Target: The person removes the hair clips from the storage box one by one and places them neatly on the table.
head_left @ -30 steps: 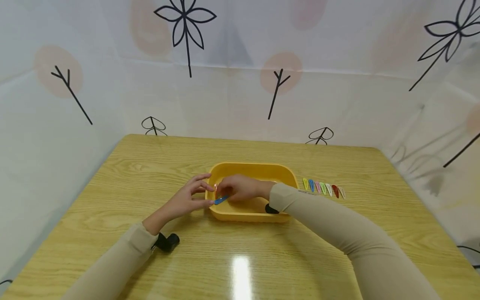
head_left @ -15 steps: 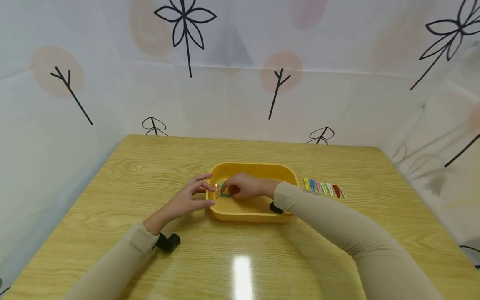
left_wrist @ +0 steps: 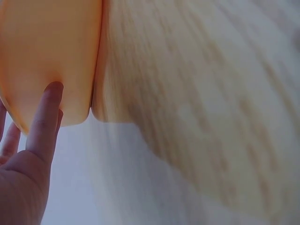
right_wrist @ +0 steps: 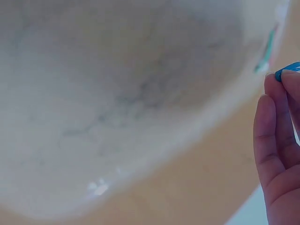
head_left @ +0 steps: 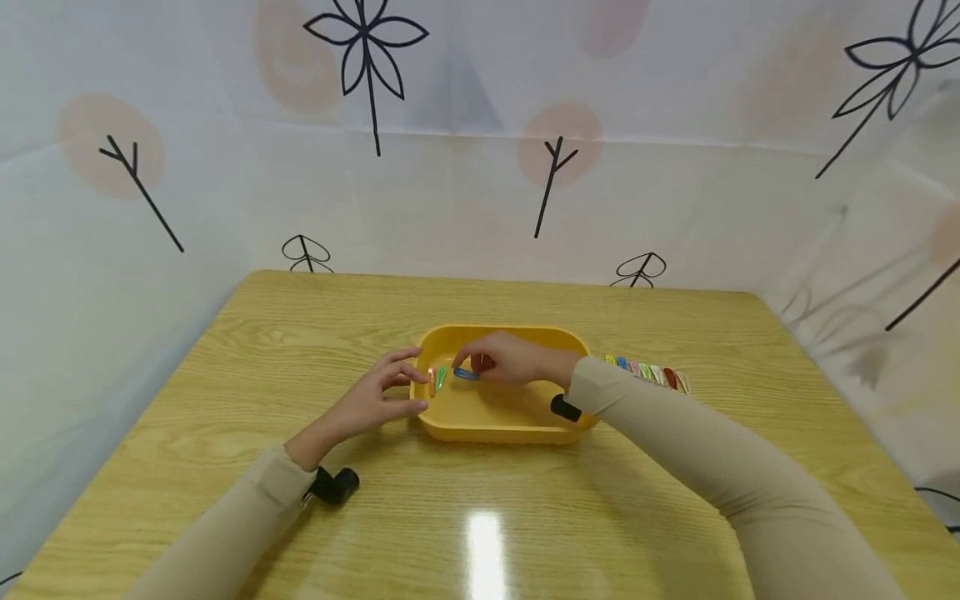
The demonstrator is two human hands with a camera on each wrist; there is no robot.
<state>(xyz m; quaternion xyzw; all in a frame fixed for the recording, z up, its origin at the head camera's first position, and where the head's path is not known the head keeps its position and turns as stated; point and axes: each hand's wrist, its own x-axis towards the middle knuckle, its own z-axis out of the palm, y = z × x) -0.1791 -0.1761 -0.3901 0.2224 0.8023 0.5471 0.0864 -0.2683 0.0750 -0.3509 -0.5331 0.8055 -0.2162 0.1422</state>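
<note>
Over the left half of a yellow plastic tray (head_left: 487,434), my right hand (head_left: 510,358) pinches a blue snap hair clip (head_left: 466,374). The right wrist view shows that blue clip (right_wrist: 293,67) between thumb and fingertips, partly cut off by the edge. An orange hair clip (head_left: 431,382) and a green hair clip (head_left: 441,378) lie side by side inside the tray, near its left wall. My left hand (head_left: 375,396) is at the tray's left end with fingers spread. In the left wrist view, a fingertip rests against the tray wall (left_wrist: 61,47).
Right of the tray, a row of several hair clips (head_left: 647,372) in different colours lies on the wooden table (head_left: 420,517), partly behind my right sleeve. A patterned cloth (head_left: 450,200) hangs behind the table. A black wrist camera (head_left: 336,486) sits under my left wrist.
My right hand has moved right and slightly away with the blue clip, off the tray's left end. The orange and green clips are now uncovered. My left hand has stayed put.
</note>
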